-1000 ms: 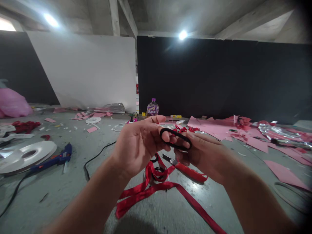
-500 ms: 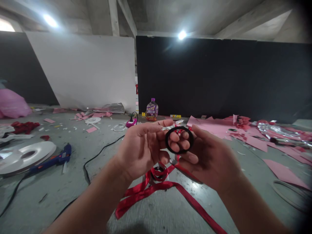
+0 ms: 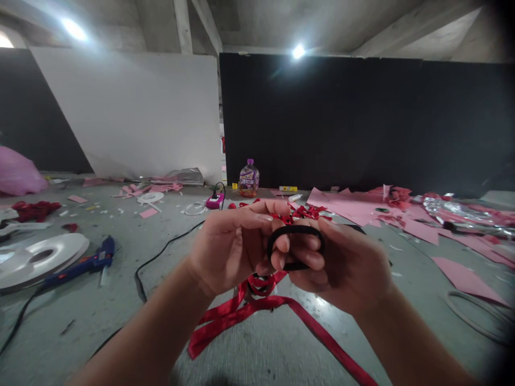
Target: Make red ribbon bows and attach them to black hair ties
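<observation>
A black hair tie [image 3: 295, 229] is held up in front of me as a loop between both hands. My left hand [image 3: 225, 249] pinches its left side with the fingertips. My right hand [image 3: 350, 262] grips the right side, with fingers showing through the loop. Below the hands, a long red ribbon [image 3: 322, 333] trails over the table, with a coiled part under the fingers. Beyond the fingers lies a pile of small red ribbon pieces [image 3: 306, 212]. A dark object [image 3: 356, 228] shows partly behind my right hand; its kind is hidden.
On the left are a blue glue gun [image 3: 100, 257] with its cord and a white spool [image 3: 60, 246]. A bottle with a purple cap [image 3: 249, 179] stands at the back, near a magenta power adapter [image 3: 214, 201]. Pink sheets [image 3: 346, 206] and crinkled silver foil [image 3: 454, 212] cover the right.
The hair tie has tilted from a round, upright loop to a flatter oval. My right hand has turned with it, and the red pieces behind show more.
</observation>
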Demonstrator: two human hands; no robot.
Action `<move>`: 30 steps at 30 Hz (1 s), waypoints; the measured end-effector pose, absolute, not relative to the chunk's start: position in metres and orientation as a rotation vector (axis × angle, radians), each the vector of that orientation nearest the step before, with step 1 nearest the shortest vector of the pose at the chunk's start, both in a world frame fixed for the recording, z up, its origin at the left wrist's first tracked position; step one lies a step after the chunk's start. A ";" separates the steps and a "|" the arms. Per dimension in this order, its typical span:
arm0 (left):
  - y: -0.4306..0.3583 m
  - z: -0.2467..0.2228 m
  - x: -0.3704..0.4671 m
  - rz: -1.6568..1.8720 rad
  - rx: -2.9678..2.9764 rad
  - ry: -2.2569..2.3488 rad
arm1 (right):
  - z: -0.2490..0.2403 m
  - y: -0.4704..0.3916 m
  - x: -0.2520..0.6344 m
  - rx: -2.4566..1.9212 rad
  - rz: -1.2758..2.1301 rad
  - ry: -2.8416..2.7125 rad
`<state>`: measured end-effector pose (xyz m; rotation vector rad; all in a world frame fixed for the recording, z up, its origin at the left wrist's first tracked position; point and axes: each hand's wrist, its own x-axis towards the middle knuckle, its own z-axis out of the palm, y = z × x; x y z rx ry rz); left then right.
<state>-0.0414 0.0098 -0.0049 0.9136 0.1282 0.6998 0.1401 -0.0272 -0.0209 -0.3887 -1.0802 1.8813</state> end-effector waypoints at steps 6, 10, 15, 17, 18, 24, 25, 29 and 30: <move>0.013 -0.013 -0.034 0.780 0.823 0.039 | -0.024 -0.025 0.136 -0.330 1.855 -1.072; 0.012 -0.020 -0.027 0.769 0.718 -0.020 | -0.028 -0.022 0.133 -0.286 1.886 -1.027; 0.011 -0.033 -0.020 0.725 0.650 -0.069 | -0.039 -0.018 0.126 -0.160 1.936 -0.945; 0.012 -0.039 -0.018 0.749 0.643 -0.079 | -0.044 -0.017 0.124 -0.105 1.958 -0.932; 0.013 -0.041 -0.018 0.780 0.640 -0.077 | -0.046 -0.016 0.123 -0.076 1.966 -0.932; 0.013 -0.049 -0.015 0.911 0.537 -0.098 | -0.059 -0.010 0.121 0.166 1.977 -0.896; 0.012 -0.049 -0.014 0.922 0.502 -0.115 | -0.061 -0.009 0.121 0.219 1.969 -0.878; 0.009 -0.049 -0.013 0.933 0.403 -0.163 | -0.069 -0.009 0.117 0.373 1.921 -0.761; 0.009 -0.049 -0.014 0.939 0.384 -0.162 | -0.070 -0.008 0.115 0.402 1.908 -0.735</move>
